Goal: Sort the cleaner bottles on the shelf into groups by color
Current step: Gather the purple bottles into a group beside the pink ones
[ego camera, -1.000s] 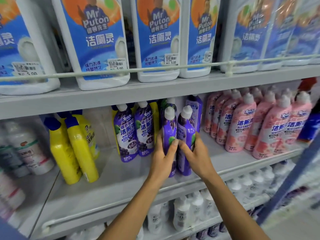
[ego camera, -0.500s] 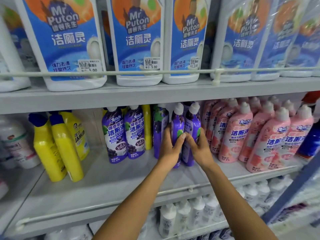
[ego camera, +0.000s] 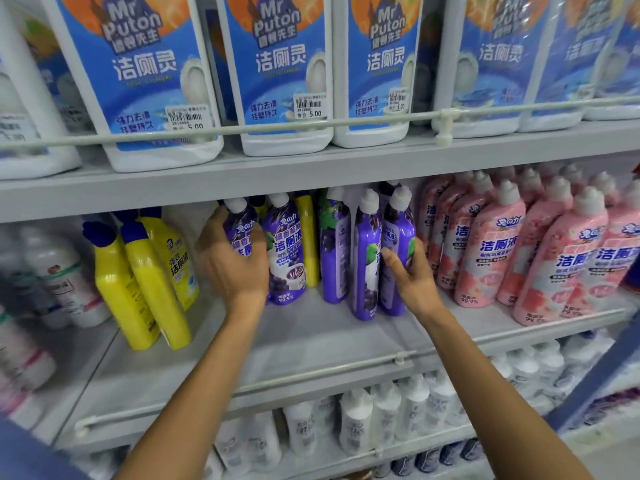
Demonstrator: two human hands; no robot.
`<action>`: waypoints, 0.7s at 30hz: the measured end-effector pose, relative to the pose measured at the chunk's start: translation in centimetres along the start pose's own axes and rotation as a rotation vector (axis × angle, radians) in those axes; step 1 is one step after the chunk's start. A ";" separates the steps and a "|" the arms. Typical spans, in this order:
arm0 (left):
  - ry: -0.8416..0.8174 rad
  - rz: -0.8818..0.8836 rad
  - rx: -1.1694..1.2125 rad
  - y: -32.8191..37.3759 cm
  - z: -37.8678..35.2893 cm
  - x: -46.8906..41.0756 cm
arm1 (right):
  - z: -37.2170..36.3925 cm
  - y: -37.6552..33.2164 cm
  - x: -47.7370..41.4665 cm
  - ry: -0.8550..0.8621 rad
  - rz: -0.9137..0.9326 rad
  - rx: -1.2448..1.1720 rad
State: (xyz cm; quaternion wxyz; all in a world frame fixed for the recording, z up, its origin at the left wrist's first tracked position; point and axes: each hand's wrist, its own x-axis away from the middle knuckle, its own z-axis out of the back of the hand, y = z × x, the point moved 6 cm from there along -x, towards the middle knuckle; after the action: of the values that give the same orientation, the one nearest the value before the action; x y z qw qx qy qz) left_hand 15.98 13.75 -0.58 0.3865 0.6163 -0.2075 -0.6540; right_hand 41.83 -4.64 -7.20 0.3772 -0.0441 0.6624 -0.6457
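Where the purple cleaners [ego camera: 334,251] stand at mid-frame on the grey shelf [ego camera: 311,341], my left hand [ego camera: 239,261] curls round the leftmost purple bottle [ego camera: 242,225], covering its lower label. My right hand [ego camera: 412,278] grips the rightmost purple bottle [ego camera: 398,230], thumb on its front, fingers wrapped round its right side. Both forearms [ego camera: 194,393] reach up from the lower edge of the frame. Bottles are glossy plastic, slim, white-capped. Yellow bottles [ego camera: 138,278] stand further left, pink bottles [ego camera: 491,258] just right.
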 end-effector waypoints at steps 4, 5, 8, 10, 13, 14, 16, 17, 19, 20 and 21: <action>-0.251 0.140 -0.079 -6.1 -1.1 -1.7 | -0.2 -0.2 0.1 -0.006 0.001 0.007; -0.301 0.140 -0.081 -6.7 -1.1 -1.3 | -0.2 -0.3 0.1 -0.003 -0.007 0.001; -0.315 0.077 -0.103 -7.5 -0.2 -0.8 | -0.2 -0.5 0.5 0.022 -0.039 0.020; -0.299 0.052 -0.124 -7.9 0.9 -0.9 | -0.1 -1.3 1.2 0.092 -0.046 0.025; -0.301 0.054 -0.090 -8.7 2.9 0.1 | 0.5 -5.1 2.9 0.350 0.053 0.062; -0.299 0.044 -0.079 -8.8 3.8 0.6 | 0.1 -7.1 3.7 0.420 0.144 0.071; -0.274 -0.005 -0.073 -8.7 5.5 1.6 | -2.4 -10.1 4.8 0.420 0.283 0.067; -0.260 -0.026 -0.076 -8.5 6.3 2.0 | -4.5 -11.0 4.7 0.352 0.311 0.058; -0.251 -0.022 -0.098 -8.1 7.3 2.4 | -9.5 -11.7 3.5 0.169 0.271 -0.002; -0.253 -0.008 -0.111 -7.9 7.6 2.6 | -12.1 -11.4 2.5 0.097 0.219 -0.012; -0.258 -0.002 -0.121 -7.7 7.8 2.7 | -14.6 -10.9 1.5 0.047 0.167 -0.012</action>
State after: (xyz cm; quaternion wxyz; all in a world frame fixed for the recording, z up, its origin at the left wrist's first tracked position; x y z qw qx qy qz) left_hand 6.65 14.83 -6.89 0.3923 0.5030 -0.2151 -0.7395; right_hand 27.96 4.74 0.06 0.4139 0.0239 0.6764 -0.6088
